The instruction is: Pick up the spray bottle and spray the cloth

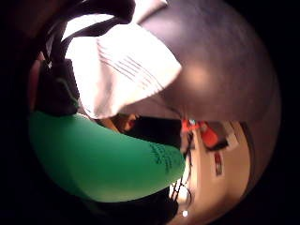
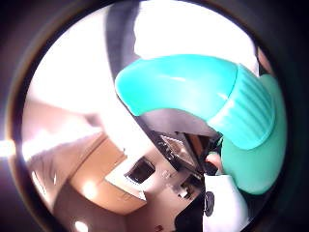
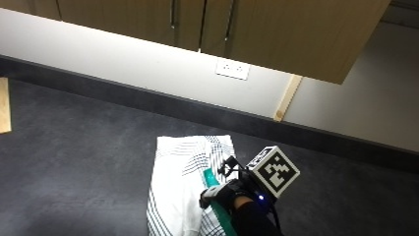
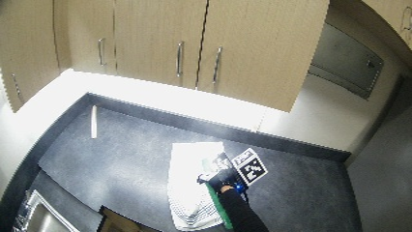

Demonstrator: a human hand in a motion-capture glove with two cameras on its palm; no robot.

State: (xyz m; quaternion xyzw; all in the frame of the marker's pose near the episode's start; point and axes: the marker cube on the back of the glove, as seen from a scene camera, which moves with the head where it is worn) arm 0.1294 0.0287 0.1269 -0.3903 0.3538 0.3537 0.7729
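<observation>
Fingers of the gloved right hand [image 3: 225, 194] are curled round the green spray bottle [image 3: 218, 204], so the grip is clamped on it. The hand sits low in the outside view, a little right of the middle, with the black sleeve running off the bottom edge. The bottle is lifted off the counter [image 3: 85, 162] and hangs over the right side of the cloth [image 3: 183, 187]. Its thin end points up the frame toward the middle of the cloth. I think it is held this way so the spray lands on the cloth and not on the counter.

From the little-finger side of the palm, the green bottle body fills the space right by the palm, and the white cloth with its thin dark lines lies just past it on the dark counter. From the thumb side, the ribbed top part of the bottle curves close across the palm.

The cloth lies flat and spread out, so it can catch the spray. The pick-up part looks done, and the squeeze is what comes next. I cannot see the trigger, so I cannot tell if a finger is on it.

Far behind, at the top of the frame, are a white wall with a socket [image 3: 232, 69] and wooden cupboards [image 3: 262, 29].
</observation>
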